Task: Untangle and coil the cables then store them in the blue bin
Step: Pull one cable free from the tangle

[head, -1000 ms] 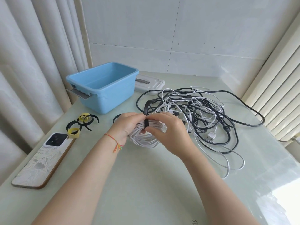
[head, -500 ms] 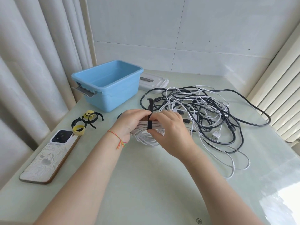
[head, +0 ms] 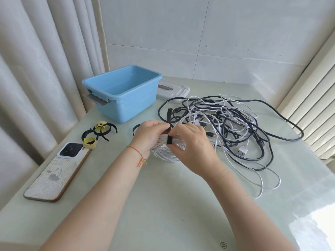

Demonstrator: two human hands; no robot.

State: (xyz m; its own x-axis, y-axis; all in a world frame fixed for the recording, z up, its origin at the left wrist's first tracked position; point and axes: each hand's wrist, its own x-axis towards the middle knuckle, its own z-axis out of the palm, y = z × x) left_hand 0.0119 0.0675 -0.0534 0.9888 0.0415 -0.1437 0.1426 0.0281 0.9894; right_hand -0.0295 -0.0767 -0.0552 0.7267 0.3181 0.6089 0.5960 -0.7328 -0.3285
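You are holding the coiled white cable (head: pixel 166 151) between both hands: your left hand (head: pixel 147 135) is gripping the bundle, while your right hand (head: pixel 190 145) is pinching the black hook-and-loop strap (head: pixel 169 132) wrapped around it. Since a moment ago, the strap's free end is standing higher. One open blue plastic bin (head: pixel 126 93) is sitting beyond your left hand; one tangled pile of black and white cables (head: pixel 226 124) is lying beside your right hand.

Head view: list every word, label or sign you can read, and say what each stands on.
"FOR YOURSELF": on the phone case, below the camera; a line above it is too blurred to read.
Round emblem on the table's near edge: too small to read.
Blue bin, lid, straps: no text visible.
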